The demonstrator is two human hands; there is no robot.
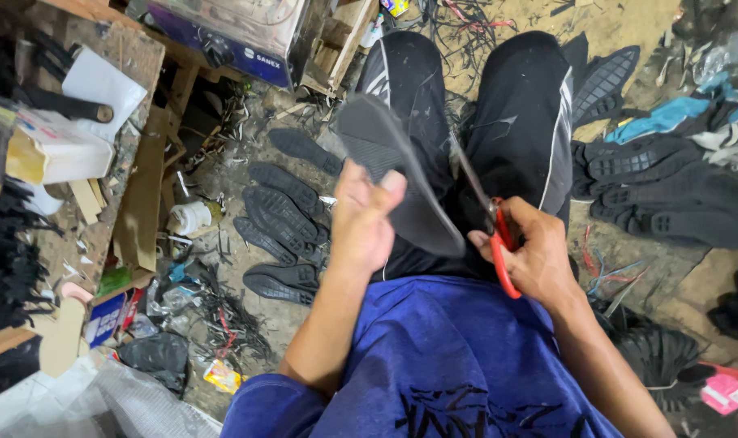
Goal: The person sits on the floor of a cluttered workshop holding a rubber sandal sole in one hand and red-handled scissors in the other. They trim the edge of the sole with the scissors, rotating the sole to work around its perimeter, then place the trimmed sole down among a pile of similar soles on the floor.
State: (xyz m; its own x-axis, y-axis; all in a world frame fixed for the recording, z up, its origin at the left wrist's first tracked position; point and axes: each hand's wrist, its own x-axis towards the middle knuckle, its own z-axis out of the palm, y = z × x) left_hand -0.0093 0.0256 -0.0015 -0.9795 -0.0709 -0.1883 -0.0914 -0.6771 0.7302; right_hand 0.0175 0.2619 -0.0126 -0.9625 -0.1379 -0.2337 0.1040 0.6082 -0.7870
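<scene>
A dark rubber shoe sole [401,174] is gripped above the lap by the left hand [362,217], while red-handled scissors [489,219] are held closed-fisted in the right hand [529,255], blades at the sole's edge, more soles [284,223] lying on the floor [628,24].

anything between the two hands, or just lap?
Head view: the dark shoe sole held by the left hand and the blade of the red-handled scissors in the right hand, over the black trousers.
</scene>
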